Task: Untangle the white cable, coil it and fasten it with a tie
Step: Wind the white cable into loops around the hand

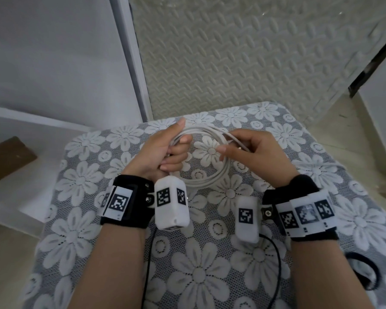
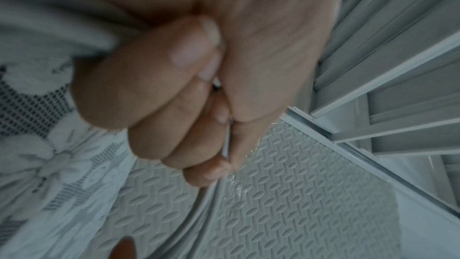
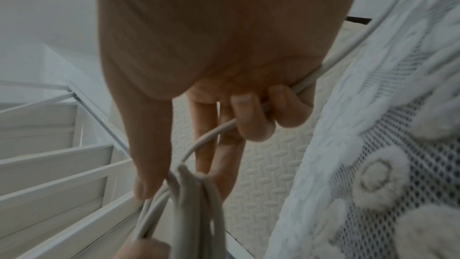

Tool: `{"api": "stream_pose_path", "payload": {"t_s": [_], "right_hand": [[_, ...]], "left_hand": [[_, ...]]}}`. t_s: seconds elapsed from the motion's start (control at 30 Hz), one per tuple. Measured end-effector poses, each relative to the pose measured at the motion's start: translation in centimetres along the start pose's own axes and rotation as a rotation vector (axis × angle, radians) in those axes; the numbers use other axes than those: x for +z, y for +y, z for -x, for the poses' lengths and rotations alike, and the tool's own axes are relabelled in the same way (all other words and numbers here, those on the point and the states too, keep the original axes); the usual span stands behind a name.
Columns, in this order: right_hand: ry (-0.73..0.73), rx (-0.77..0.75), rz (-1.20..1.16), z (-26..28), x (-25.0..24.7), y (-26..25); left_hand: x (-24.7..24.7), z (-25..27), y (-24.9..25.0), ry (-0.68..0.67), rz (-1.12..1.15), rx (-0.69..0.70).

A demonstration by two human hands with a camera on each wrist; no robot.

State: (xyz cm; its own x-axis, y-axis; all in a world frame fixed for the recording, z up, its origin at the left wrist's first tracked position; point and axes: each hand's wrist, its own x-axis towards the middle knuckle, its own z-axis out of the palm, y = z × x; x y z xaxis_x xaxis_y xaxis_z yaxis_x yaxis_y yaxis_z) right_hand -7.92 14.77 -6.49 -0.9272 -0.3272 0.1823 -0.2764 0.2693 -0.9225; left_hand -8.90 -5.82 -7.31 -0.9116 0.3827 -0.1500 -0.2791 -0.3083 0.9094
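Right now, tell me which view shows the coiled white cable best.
The head view: the whole coil of cable shows, with the left hand gripping one side and the right hand feeding a strand. The right wrist view shows only bunched loops and one strand under the fingers; the left wrist view shows just a sliver inside the fist.

Embossed floor mat, white shelving, floral tablecloth
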Motion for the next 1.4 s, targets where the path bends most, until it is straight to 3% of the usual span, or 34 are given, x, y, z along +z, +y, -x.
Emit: {"api": "stream_pose_path", "payload": {"t_s": [0.33,0.63,0.8,1.17,1.4], "right_hand": [[0.225,0.006,-0.042,0.0,-0.4,0.2],[0.149,0.04,-0.101,-0.5,1.6,-0.7],[0.104,0.052,-0.127,-0.6,1.7,-0.6],[0.046,0.139,-0.162,-0.5,1.4,-0.4],[-0.008,0.163,-0.161,-0.2,1.3,-0.5]], "left_hand": [[-0.8,-0.1,0.3,0.065,0.392,0.126],[-0.9,-0.4,0.2,0.02,0.484,0.115],[-0.8,-0.5,-0.1,-0.113,0.546,0.065],[-0.4,-0.1,-0.1,-0.12,0.363,-0.07],[-0.2,0.2,0.0,-0.093,0.205,-0.06]]}}
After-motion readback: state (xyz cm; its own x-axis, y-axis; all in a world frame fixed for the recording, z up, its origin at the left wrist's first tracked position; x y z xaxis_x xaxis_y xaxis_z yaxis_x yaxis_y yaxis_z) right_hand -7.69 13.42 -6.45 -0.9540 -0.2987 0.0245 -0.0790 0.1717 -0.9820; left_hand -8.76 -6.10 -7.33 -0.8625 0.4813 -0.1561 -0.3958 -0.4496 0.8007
